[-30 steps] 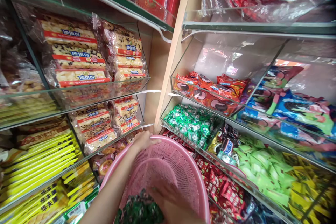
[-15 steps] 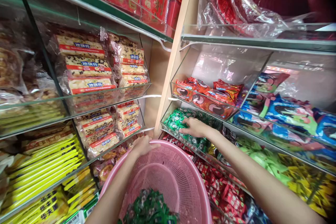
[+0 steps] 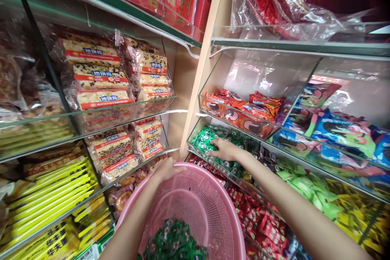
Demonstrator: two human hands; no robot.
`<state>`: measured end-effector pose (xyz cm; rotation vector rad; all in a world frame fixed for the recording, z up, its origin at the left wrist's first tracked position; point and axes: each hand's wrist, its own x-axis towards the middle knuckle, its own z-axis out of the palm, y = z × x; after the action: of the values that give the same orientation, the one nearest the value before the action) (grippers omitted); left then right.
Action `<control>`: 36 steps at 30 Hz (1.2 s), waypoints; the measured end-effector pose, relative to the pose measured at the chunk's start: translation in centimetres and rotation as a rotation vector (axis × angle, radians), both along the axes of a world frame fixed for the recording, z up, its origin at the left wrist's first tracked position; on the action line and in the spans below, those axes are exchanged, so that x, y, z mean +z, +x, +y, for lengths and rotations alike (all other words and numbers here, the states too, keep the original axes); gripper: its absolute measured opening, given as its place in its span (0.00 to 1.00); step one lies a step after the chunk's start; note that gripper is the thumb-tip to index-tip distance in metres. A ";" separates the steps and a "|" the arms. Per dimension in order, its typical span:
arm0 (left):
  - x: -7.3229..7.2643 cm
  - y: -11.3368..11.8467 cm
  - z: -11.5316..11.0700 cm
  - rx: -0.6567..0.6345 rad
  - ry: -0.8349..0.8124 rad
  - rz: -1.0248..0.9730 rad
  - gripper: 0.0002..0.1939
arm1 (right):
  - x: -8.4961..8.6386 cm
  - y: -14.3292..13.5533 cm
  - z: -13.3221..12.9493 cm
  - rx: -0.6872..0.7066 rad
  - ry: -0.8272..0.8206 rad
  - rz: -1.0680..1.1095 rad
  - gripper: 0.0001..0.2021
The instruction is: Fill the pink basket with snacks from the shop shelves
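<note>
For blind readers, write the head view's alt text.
The right hand is among green packets in a shelf bin; the left hand grips a pink basket by its rim, more green packets inside. Snacks line nearby shelves.

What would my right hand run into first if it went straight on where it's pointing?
Most likely the green candies heaped outside the pink basket. Your right hand points at that pile, though depth makes it hard to tell whether the fingers already touch it.
</note>
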<state>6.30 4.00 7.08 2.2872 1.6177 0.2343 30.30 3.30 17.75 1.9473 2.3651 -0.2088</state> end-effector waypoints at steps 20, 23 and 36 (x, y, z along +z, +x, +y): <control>-0.5 0.2 0.5 -0.001 0.001 -0.010 0.33 | -0.4 -1.6 0.7 -0.064 -0.041 -0.027 0.21; -0.3 0.1 0.5 -0.004 0.004 -0.015 0.32 | -0.5 -1.5 0.9 -0.040 -0.066 -0.028 0.21; 0.1 0.2 0.6 0.019 -0.003 -0.027 0.32 | -1.3 -1.7 1.4 0.031 -0.065 -0.034 0.12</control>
<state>6.52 4.60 7.18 2.2577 1.6258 0.2669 28.57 4.70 16.45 1.8695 2.3354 -0.2454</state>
